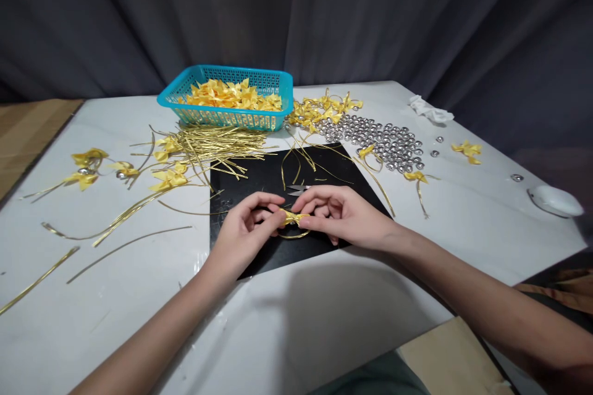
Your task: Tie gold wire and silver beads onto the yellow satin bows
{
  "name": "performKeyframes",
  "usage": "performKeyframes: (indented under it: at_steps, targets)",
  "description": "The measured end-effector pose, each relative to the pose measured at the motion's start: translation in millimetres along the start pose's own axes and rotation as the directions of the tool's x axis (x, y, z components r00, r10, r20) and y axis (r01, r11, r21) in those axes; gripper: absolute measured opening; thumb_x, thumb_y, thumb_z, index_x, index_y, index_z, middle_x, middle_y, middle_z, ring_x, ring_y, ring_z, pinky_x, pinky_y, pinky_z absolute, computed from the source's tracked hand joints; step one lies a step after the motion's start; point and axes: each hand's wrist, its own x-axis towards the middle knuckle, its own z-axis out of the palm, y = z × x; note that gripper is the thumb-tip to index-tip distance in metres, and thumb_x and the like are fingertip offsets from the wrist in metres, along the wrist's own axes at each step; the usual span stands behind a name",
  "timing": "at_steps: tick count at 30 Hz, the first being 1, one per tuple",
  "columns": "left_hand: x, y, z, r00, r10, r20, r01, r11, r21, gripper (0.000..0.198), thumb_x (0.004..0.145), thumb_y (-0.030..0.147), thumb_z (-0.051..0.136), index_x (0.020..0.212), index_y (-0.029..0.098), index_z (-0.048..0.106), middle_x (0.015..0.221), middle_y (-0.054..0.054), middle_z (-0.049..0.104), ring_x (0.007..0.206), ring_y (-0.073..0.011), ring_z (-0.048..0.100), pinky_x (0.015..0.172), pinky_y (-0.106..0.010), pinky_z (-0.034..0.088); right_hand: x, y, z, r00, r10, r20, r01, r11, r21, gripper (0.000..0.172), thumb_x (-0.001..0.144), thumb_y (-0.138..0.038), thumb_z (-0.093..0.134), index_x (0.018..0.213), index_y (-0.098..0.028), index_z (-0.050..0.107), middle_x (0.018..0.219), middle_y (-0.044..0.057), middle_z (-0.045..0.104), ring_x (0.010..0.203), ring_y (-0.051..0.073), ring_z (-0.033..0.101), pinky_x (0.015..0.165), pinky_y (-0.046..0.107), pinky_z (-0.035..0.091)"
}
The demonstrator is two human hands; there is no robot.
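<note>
Over a black mat (269,259), both my hands pinch one small yellow ribbon bow (293,217). My left hand (252,219) grips its left end between thumb and fingers. The bow's right end is in the closed fingers of my right hand (340,213). A gold wire tie (295,236) curves in a loop just below the bow. Partly hidden behind my right fingertips, the blades of scissors (296,188) rest on the mat. Loose gold ties (301,157) lie across the mat's far part.
A blue basket (222,116) of yellow bows stands at the back, with a pile of gold ties (222,145) before it. Silver beads (384,139) spread to its right. Several bows with ties (169,178) lie leftward. A white computer mouse (556,200) sits far right, a crumpled tissue (430,110) behind.
</note>
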Motion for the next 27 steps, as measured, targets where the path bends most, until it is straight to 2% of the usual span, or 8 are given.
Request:
performKeyframes:
  at_steps: [2, 4, 6, 11, 14, 18, 22, 27]
  targets:
    - [1.2, 1.0, -0.3, 0.998, -0.041, 0.053, 0.041, 0.999, 0.014, 0.023, 0.067, 0.03, 0.071, 0.083, 0.014, 0.067, 0.067, -0.002, 0.063, 0.061, -0.0119, 0.058, 0.054, -0.02, 0.044, -0.6, -0.2, 0.5, 1.0, -0.018, -0.021, 0.018, 0.999, -0.036, 0.027, 0.077, -0.034, 0.066, 0.092, -0.012, 0.06, 0.067, -0.002, 0.052, 0.046, 0.001, 0.036, 0.036, 0.01, 0.038]
    - [2.5, 0.9, -1.1, 0.989, -0.08, 0.126, 0.075, 0.996, 0.046, 0.02, 0.065, 0.03, 0.072, 0.075, 0.014, 0.067, 0.061, -0.001, 0.062, 0.055, -0.0107, 0.056, 0.051, -0.019, 0.043, -0.8, -0.3, 0.9, 0.999, -0.02, -0.037, 0.019, 0.999, -0.047, 0.025, 0.076, -0.033, 0.066, 0.088, -0.011, 0.06, 0.065, -0.003, 0.052, 0.044, 0.0, 0.034, 0.036, 0.01, 0.036]
    - [3.4, 0.3, -2.1, 0.983, -0.094, 0.159, 0.087, 0.995, 0.047, 0.019, 0.063, 0.029, 0.073, 0.069, 0.014, 0.065, 0.057, 0.001, 0.06, 0.051, -0.009, 0.053, 0.05, -0.019, 0.043, -0.2, 0.1, 0.9, 0.999, 0.017, -0.03, -0.018, 1.0, -0.012, 0.028, 0.075, -0.033, 0.067, 0.09, -0.012, 0.058, 0.066, -0.003, 0.054, 0.044, 0.0, 0.037, 0.035, 0.01, 0.036]
    - [3.6, 1.3, -5.7, 0.981, -0.115, 0.154, 0.117, 0.993, 0.001, 0.019, 0.065, 0.029, 0.073, 0.071, 0.013, 0.064, 0.058, 0.0, 0.063, 0.05, -0.0084, 0.055, 0.049, -0.017, 0.042, 2.4, -0.1, -2.6, 0.983, 0.175, 0.061, -0.18, 0.978, 0.108, 0.035, 0.069, -0.032, 0.071, 0.091, -0.013, 0.053, 0.074, -0.002, 0.06, 0.039, 0.001, 0.043, 0.033, 0.014, 0.039]
    - [3.3, 2.0, -8.0, 0.979, -0.109, 0.172, 0.114, 0.993, -0.017, 0.016, 0.069, 0.029, 0.07, 0.073, 0.014, 0.067, 0.061, -0.002, 0.066, 0.055, -0.0096, 0.059, 0.051, -0.017, 0.043, 1.5, -4.7, -5.4, 0.985, 0.167, 0.049, -0.172, 0.975, 0.142, 0.027, 0.071, -0.028, 0.069, 0.087, -0.012, 0.054, 0.071, -0.003, 0.057, 0.04, 0.0, 0.041, 0.033, 0.012, 0.038]
    - [3.3, 0.4, -8.5, 0.979, -0.117, 0.165, 0.126, 0.991, -0.046, 0.014, 0.07, 0.028, 0.069, 0.071, 0.014, 0.067, 0.062, -0.003, 0.068, 0.06, -0.0116, 0.062, 0.056, -0.018, 0.046, 0.0, -9.0, -10.1, 0.986, 0.166, 0.022, -0.168, 0.982, 0.091, 0.019, 0.071, -0.022, 0.067, 0.082, -0.012, 0.054, 0.068, -0.004, 0.055, 0.039, -0.001, 0.039, 0.032, 0.01, 0.036]
    - [3.8, -0.4, -5.9, 0.986, -0.112, 0.121, 0.119, 0.992, -0.053, 0.015, 0.071, 0.029, 0.068, 0.07, 0.014, 0.064, 0.063, -0.003, 0.068, 0.061, -0.0126, 0.063, 0.055, -0.019, 0.046, 0.5, -8.3, -13.0, 0.983, 0.176, -0.05, -0.173, 0.983, 0.062, 0.022, 0.067, -0.023, 0.07, 0.076, -0.013, 0.053, 0.065, -0.005, 0.054, 0.036, -0.001, 0.037, 0.03, 0.011, 0.034]
    - [3.6, 2.6, -4.7, 0.98, -0.135, 0.143, 0.142, 0.989, -0.041, 0.017, 0.075, 0.031, 0.064, 0.073, 0.015, 0.059, 0.065, -0.003, 0.069, 0.061, -0.0129, 0.065, 0.053, -0.019, 0.045, 1.6, -8.3, -11.9, 0.986, 0.161, -0.046, -0.158, 0.985, 0.064, 0.018, 0.069, -0.021, 0.067, 0.075, -0.014, 0.051, 0.062, -0.006, 0.052, 0.036, -0.001, 0.036, 0.031, 0.012, 0.035]
